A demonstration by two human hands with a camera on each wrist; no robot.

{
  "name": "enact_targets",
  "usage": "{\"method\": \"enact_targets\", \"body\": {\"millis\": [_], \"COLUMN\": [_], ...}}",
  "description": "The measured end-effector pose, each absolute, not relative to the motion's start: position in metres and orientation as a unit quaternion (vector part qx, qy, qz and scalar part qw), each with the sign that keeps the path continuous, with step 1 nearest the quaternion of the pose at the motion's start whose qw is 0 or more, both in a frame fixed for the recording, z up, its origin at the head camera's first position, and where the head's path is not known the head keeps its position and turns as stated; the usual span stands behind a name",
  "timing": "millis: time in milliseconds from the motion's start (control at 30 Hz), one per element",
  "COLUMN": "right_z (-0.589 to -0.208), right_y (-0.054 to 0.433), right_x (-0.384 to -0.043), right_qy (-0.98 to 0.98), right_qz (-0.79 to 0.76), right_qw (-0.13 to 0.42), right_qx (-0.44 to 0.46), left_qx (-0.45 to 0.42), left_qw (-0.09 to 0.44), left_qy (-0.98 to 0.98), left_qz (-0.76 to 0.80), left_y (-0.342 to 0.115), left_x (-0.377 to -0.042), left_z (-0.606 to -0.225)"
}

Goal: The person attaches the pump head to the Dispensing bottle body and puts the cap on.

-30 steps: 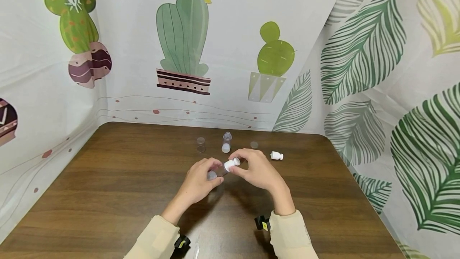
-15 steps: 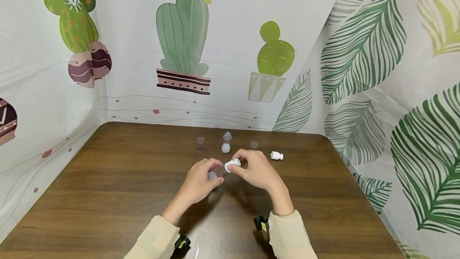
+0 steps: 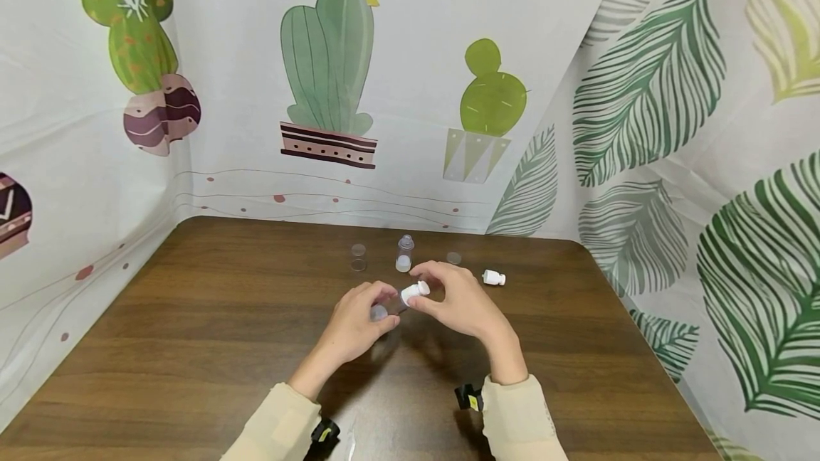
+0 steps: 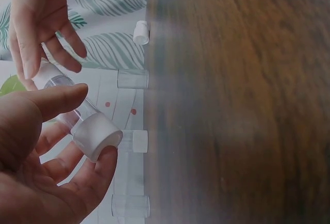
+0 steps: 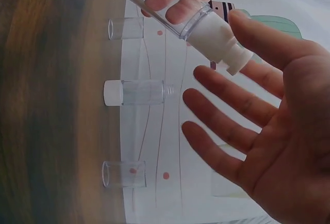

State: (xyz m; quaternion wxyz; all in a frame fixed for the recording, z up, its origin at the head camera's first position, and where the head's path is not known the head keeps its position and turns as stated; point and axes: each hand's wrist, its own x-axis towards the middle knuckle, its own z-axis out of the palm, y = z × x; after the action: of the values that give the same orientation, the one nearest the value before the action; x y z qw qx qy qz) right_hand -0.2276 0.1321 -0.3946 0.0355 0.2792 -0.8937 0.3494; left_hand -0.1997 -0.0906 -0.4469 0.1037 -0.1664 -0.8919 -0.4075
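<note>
My left hand (image 3: 352, 322) grips a small clear pump bottle (image 5: 178, 20) by its body, tilted, its white base (image 4: 98, 136) toward my palm. A white pump head (image 3: 413, 294) sits at the bottle's upper end, pointing toward my right hand (image 3: 458, 301). In the right wrist view the right thumb lies beside the pump head's collar, and the other fingers are spread out with gaps between them. The head view shows the index fingertip raised off the pump head while the thumb stays close to its lower side.
Along the back of the brown table (image 3: 224, 319) stand a clear cylindrical cap (image 3: 358, 257), a second clear bottle with white base (image 3: 403, 253) and another clear cap (image 3: 453, 258). To their right a loose white pump head (image 3: 493, 277) lies on its side. A printed cloth hangs behind.
My right index finger has closed toward the pump head, then lifted away again, with the right hand shifting slightly. The left hand and bottle keep their place.
</note>
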Motion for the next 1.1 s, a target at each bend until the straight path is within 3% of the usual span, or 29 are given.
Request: {"method": "enact_targets", "body": {"millis": [333,1100], "right_z": [-0.3926,-0.3943], "right_y": [0.1364,0.1349], "right_x": [-0.2271,-0.2275], "right_qy": [-0.873,-0.871], "right_qz": [0.35,0.344], "right_qw": [0.062,0.052], "right_qx": [0.333,0.346], "left_qx": [-0.163,-0.165], "left_qw": [0.101,0.103], "left_qy": [-0.892,-0.893], "left_qz": [-0.41,-0.406], "left_y": [-0.0903,-0.0897], "left_x": [-0.2001,-0.1997], "left_z": [-0.4474,-0.4473]}}
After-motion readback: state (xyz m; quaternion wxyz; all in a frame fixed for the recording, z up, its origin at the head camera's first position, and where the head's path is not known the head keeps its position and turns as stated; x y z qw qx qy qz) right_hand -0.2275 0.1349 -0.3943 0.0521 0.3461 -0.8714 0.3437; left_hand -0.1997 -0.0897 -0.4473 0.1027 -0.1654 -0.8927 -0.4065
